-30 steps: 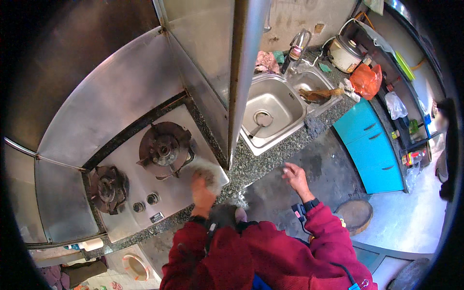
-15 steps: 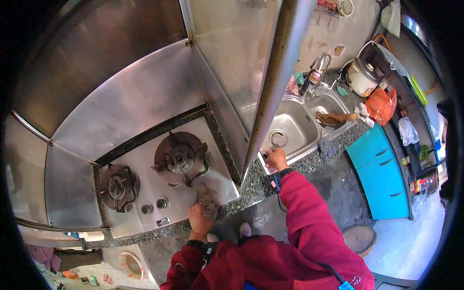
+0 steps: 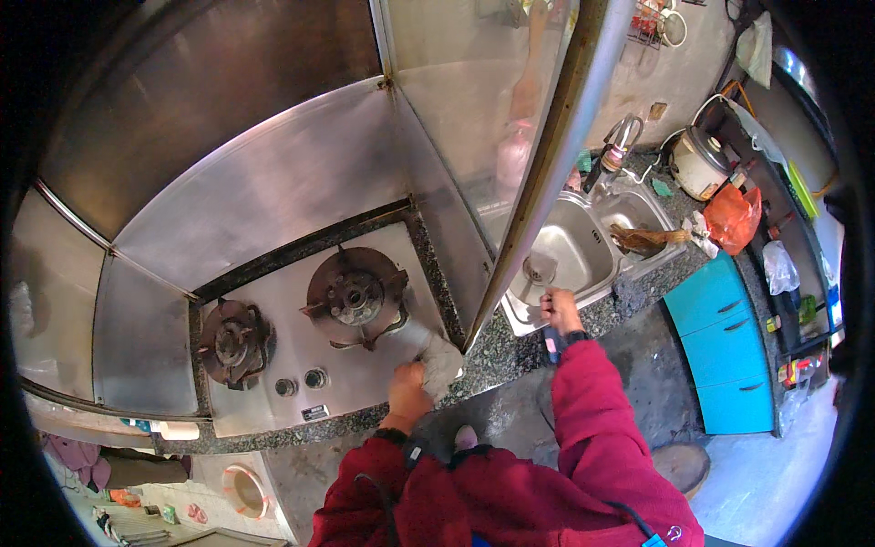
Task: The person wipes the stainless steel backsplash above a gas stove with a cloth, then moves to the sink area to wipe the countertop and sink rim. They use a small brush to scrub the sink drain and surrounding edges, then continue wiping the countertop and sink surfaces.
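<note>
My left hand (image 3: 409, 392) is closed on a grey rag (image 3: 441, 365) that lies over the front right corner of the steel gas stove (image 3: 260, 410). The rag reaches to the foot of the metal partition (image 3: 561, 137). Over the front rim of the steel double sink (image 3: 583, 246), my right hand (image 3: 561, 308) has its fingers curled together; whether something is in them is too small to tell. Close to it, down in the left basin, is the round drain (image 3: 540, 267). Two burners (image 3: 355, 296) sit on the stove behind my left hand.
A brown brush-like bundle (image 3: 649, 239) lies across the right basin, below the faucet (image 3: 622, 137). Further right stand a rice cooker (image 3: 700, 162) and an orange plastic bag (image 3: 732, 219). Turquoise cabinets (image 3: 725, 346) are at the right. A round basket (image 3: 682, 467) rests on the floor.
My left hand has moved right with the rag, from the stove's front middle to its right corner. My right hand has drawn back slightly from the basin. The view has shifted a little.
</note>
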A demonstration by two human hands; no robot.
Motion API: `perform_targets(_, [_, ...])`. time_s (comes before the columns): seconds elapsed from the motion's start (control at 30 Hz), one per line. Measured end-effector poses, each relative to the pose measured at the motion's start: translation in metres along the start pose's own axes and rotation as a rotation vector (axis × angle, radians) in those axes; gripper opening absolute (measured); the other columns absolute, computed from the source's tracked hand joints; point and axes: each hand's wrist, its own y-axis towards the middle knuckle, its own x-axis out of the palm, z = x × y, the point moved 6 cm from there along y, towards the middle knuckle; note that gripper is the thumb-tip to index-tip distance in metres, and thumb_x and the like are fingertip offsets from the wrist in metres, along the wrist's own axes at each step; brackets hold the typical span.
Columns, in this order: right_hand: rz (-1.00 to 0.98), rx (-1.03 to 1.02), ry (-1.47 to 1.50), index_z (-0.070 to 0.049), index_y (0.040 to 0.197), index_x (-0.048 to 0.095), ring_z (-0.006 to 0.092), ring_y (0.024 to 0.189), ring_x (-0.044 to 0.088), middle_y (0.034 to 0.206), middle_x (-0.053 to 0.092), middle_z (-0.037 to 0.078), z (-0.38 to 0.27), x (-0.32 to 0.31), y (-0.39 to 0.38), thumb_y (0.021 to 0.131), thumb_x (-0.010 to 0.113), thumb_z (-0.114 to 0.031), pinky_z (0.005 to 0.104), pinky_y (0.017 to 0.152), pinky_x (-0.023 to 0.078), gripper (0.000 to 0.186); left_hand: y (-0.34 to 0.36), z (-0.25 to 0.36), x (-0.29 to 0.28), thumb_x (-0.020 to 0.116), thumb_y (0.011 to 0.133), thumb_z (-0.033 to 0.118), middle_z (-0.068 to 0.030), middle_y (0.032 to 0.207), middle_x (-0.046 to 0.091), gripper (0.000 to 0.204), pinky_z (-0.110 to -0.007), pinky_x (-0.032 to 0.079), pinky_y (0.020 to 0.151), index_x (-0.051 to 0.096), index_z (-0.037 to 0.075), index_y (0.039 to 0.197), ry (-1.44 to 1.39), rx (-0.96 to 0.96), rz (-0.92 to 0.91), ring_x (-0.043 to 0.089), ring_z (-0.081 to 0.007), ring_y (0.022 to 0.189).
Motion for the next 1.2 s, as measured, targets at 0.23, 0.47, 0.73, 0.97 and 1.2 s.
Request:
perform_targets(0.23, [0.014,-0.066,-0.225,-0.011,0.088,0.049,0.0082,0.044,0.04,0.062,0.046,-0.002,-0.026,-0.044,-0.215,0.093,0.056,-0.016,0.0239,0.036,0.029,0.01,-0.027,-0.021,-0.022,0.062,0.072,0.011,-0.0166,0.101,0.058,0.03,-0.048,0.042,0.085,0.053,0.007,0.1,0.104,-0.052,0.189,0.053,-0.0382,0.1])
perform_targets(0.47, [0.19,-0.153,-0.535,-0.007,0.087,0.05,0.0121,0.044,0.049,0.064,0.054,0.003,0.042,-0.119,-0.353,0.089,0.058,-0.013,0.0262,0.037,0.037,0.01,0.026,0.011,0.001,0.059,0.071,0.006,-0.0136,0.096,0.059,0.026,-0.045,0.042,0.088,0.055,0.006,0.097,0.07,0.101,0.087,0.054,-0.0343,0.1])
perform_targets(0.73, [0.2,0.056,-0.588,-0.003,0.097,0.061,0.0074,0.047,0.048,0.065,0.056,0.0,0.121,-0.094,-0.477,0.081,0.069,-0.004,0.023,0.04,0.035,0.018,-0.037,-0.037,-0.055,0.061,0.07,0.005,-0.0168,0.093,0.061,0.027,-0.046,0.043,0.085,0.054,0.006,0.096,0.105,0.118,0.04,0.056,-0.036,0.095])
perform_targets(0.97, [-0.119,-0.206,-0.512,-0.003,0.116,0.059,0.0082,0.054,0.051,0.072,0.056,0.0,0.111,0.051,-0.439,0.088,0.063,-0.009,0.0234,0.046,0.039,0.029,-0.047,-0.054,-0.066,0.057,0.074,0.007,-0.0162,0.093,0.061,0.023,-0.045,0.044,0.084,0.054,0.007,0.097,0.078,0.125,0.019,0.057,-0.0357,0.093])
perform_targets(1.2, [-0.067,-0.598,-0.749,-0.001,0.128,0.053,0.0204,0.075,0.064,0.086,0.065,0.009,0.083,0.191,-0.328,0.088,0.057,-0.006,0.032,0.069,0.052,0.041,-0.046,-0.059,-0.063,0.058,0.076,0.007,-0.016,0.098,0.062,0.025,-0.045,0.044,0.088,0.054,0.007,0.101,0.056,0.078,-0.039,0.058,-0.0348,0.098])
